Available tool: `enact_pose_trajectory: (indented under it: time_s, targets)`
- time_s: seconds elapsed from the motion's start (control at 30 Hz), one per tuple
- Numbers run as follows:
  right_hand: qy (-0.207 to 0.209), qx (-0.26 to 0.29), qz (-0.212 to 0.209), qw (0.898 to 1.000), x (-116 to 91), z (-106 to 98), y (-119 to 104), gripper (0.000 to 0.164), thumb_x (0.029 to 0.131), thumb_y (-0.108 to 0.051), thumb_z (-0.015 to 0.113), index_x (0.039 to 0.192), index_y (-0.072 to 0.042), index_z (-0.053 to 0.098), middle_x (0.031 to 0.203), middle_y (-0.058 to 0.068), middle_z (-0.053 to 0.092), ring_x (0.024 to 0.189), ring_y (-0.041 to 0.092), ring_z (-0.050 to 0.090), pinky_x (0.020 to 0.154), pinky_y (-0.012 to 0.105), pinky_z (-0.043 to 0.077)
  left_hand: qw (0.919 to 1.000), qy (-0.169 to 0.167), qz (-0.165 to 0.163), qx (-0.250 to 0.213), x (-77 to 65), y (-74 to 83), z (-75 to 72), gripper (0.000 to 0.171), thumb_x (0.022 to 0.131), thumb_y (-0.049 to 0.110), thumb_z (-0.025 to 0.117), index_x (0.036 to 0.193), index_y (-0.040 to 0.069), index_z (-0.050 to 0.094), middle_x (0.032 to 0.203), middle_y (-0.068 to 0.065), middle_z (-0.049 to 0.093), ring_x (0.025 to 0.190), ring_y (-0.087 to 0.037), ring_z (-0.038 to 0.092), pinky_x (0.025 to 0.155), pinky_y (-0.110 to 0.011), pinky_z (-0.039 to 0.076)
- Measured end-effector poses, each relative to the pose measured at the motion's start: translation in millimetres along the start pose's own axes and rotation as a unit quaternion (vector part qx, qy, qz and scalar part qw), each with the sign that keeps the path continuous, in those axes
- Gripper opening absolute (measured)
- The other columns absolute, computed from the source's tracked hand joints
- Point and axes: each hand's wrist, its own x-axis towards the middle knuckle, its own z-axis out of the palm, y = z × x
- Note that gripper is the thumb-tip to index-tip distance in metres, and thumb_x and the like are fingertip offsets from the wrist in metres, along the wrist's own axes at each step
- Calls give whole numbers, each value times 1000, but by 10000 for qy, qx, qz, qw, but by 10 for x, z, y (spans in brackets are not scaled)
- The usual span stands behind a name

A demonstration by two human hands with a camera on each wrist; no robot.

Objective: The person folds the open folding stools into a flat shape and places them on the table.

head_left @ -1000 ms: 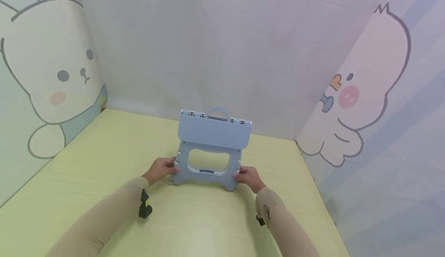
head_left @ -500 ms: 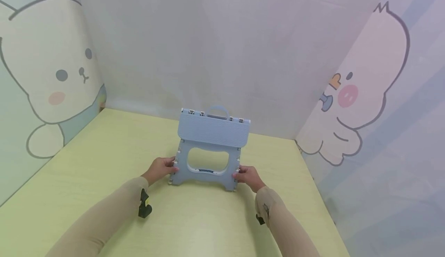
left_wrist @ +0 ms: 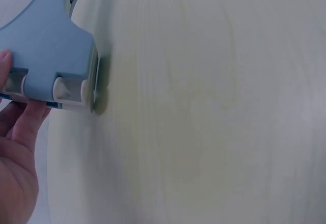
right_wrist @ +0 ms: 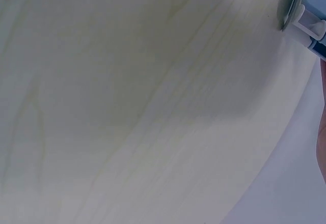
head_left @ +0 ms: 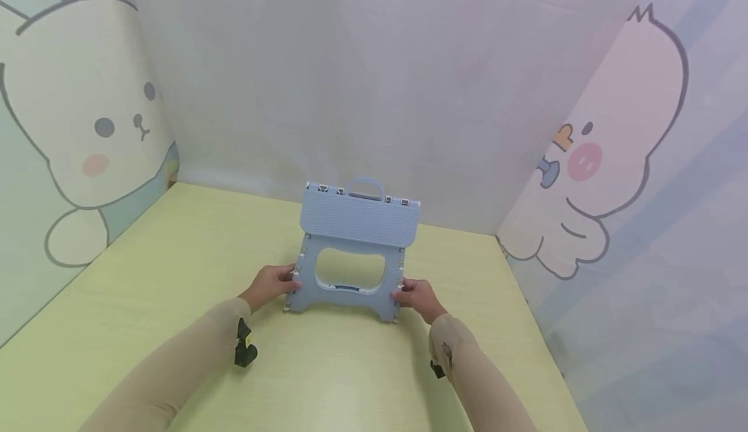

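A light blue folding step stool (head_left: 359, 221) stands folded up on the table, its textured top panel and handle uppermost. An oval opening shows in its lower leg panel. My left hand (head_left: 271, 285) grips the left side edge, thumb on the front face and fingers behind. Opposite it, my right hand (head_left: 419, 298) pinches the right side edge in the same way. The left wrist view shows a lower corner of the stool (left_wrist: 56, 51) with white hinge pieces, fingers curled beneath. Only a corner of the stool (right_wrist: 311, 23) and a sliver of the hand appear in the right wrist view.
The pale yellow table (head_left: 193, 243) spreads out on all sides of the stool. Behind it hangs a plain light curtain (head_left: 327, 81). Cartoon-printed panels, a rabbit (head_left: 111, 159) at left and a white chick (head_left: 631, 127) at right, border the table.
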Motion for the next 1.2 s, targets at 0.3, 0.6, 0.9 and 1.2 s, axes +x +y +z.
enact_pose_trajectory:
  time_s: [0.3,0.6,0.9,1.2]
  targets:
    - [-80,-44,-50,9999,-141,40,-219,40,86,7,64,122,19,51,110,33,62,93,34,67,78,42,56,10000,-27,84,12,-8,-1,-10,56,85,12,72,131,-10,48,122,-29,58,109,-41,59,85,-44,53]
    - [-123,-143,-59,9998,-145,47,-249,39,86,6,64,121,19,52,109,33,62,94,36,66,78,43,56,10000,-28,0,43,2,-5,-21,57,85,12,73,130,-12,47,123,-29,56,110,-41,59,84,-43,53]
    - [21,-232,-50,9997,27,-9,-8,41,86,2,66,123,16,53,110,30,64,93,33,67,75,39,57,9999,-50,85,-71,14,8,-3,57,85,11,72,130,-13,46,122,-31,56,109,-42,59,81,-42,54]
    - [44,-236,-42,9997,18,17,3,41,86,3,66,122,17,53,108,30,64,92,33,67,75,39,57,10000,-46,-27,3,12,-8,-4,58,85,13,73,130,-12,48,123,-29,57,109,-41,59,81,-42,54]
